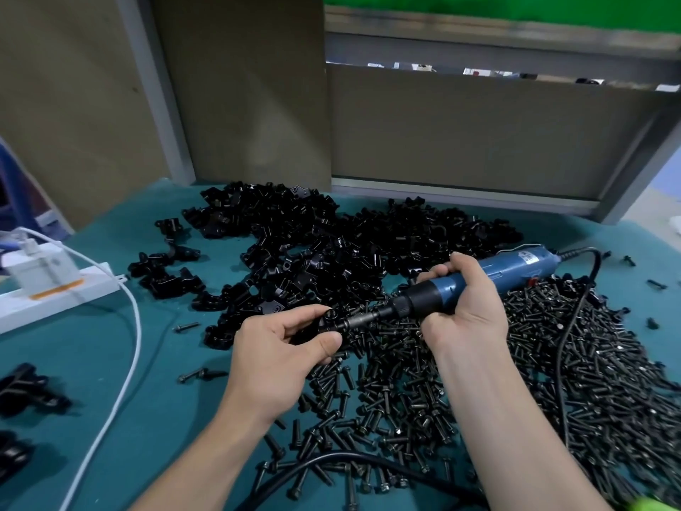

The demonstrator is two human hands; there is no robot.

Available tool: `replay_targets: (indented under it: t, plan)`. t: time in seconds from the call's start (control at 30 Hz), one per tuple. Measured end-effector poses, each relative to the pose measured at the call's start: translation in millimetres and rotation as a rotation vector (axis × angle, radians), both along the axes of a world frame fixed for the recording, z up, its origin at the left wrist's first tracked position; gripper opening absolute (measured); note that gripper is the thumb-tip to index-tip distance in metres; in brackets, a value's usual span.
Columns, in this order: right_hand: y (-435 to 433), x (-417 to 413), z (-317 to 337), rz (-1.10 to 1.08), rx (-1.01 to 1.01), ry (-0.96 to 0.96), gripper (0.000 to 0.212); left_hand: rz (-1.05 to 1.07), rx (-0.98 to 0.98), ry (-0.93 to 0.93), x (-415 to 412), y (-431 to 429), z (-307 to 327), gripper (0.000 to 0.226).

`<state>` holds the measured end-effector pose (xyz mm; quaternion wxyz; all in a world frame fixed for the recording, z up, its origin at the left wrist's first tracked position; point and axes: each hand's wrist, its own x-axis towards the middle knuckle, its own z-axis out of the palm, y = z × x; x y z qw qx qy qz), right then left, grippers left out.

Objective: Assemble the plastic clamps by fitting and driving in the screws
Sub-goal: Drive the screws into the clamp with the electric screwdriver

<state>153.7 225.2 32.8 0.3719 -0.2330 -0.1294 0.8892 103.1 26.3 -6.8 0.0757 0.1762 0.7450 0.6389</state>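
My left hand (283,344) pinches a small black plastic clamp (326,320) between thumb and fingers above the table. My right hand (464,307) grips a blue electric screwdriver (490,276), lying nearly level, its black nose and bit (363,319) pressed against the clamp from the right. A heap of loose black clamps (331,245) covers the table's middle and back. A wide spread of black screws (460,392) lies under and to the right of my hands.
The table has a teal cover (154,418). A white power strip (55,289) with a white cable (132,348) sits at left. A few black clamps (25,392) lie at the left edge. The screwdriver's black cord (563,341) runs across the screws. Brown panels stand behind.
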Motion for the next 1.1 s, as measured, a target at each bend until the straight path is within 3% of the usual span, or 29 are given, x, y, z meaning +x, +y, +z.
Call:
replay_targets:
  t: [0.37, 0.73, 1.1]
  plan:
    - [-3.1, -5.1, -3.5, 0.03, 0.057, 0.041, 0.034, 0.054, -0.013, 0.04, 1.7, 0.0, -0.7, 0.056]
    - [-5.7, -5.0, -1.0, 0.034, 0.074, 0.064, 0.028, 0.025, 0.001, 0.034, -0.2, 0.0, -5.4, 0.043]
    - [-8.2, -4.4, -1.7, 0.052, 0.072, 0.074, 0.024, 0.012, 0.016, 0.023, -1.2, -0.3, -6.8, 0.044]
